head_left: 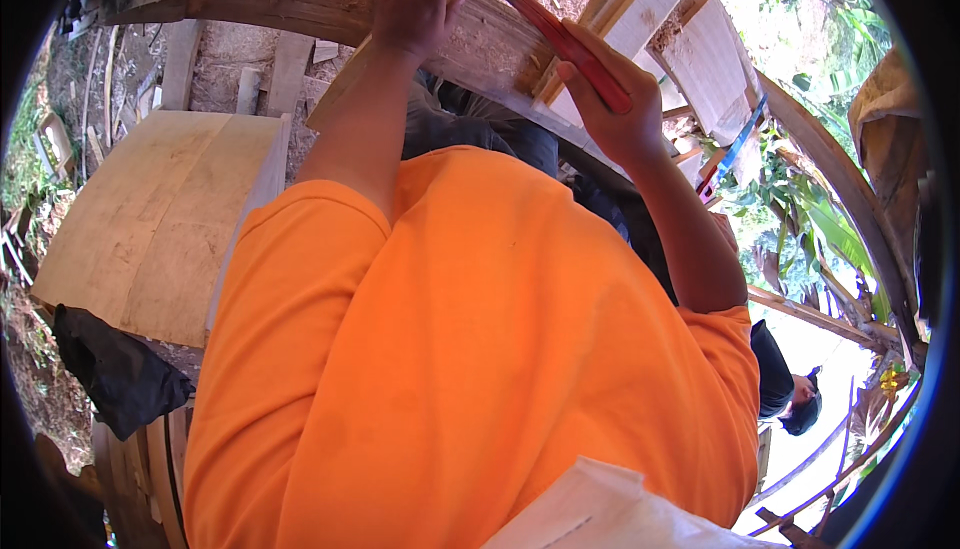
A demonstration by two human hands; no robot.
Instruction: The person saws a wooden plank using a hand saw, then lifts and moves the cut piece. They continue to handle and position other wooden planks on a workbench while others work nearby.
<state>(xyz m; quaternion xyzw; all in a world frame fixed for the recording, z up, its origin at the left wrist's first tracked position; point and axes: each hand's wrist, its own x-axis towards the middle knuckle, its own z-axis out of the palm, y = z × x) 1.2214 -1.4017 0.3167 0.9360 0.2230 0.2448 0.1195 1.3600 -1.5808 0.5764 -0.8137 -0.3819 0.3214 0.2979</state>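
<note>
My right hand (625,109) is closed around the long red handle of a hand saw (575,49). Its narrow blade runs up and left toward the top edge, seen nearly edge-on. My left hand (412,11) is closed, fingers curled over a pale strip of wood (343,87) that crosses a thick wooden beam (490,41). The blade passes just beyond the left fingers; whether it touches the wood I cannot tell. Both arms reach forward from an orange shirt.
A stack of pale boards (160,219) lies at left, with a black cloth or bag (120,369) below it. More planks (690,59) stand at upper right, near a blue tool (742,144). Shavings cover the ground. Another person (790,389) is at the right.
</note>
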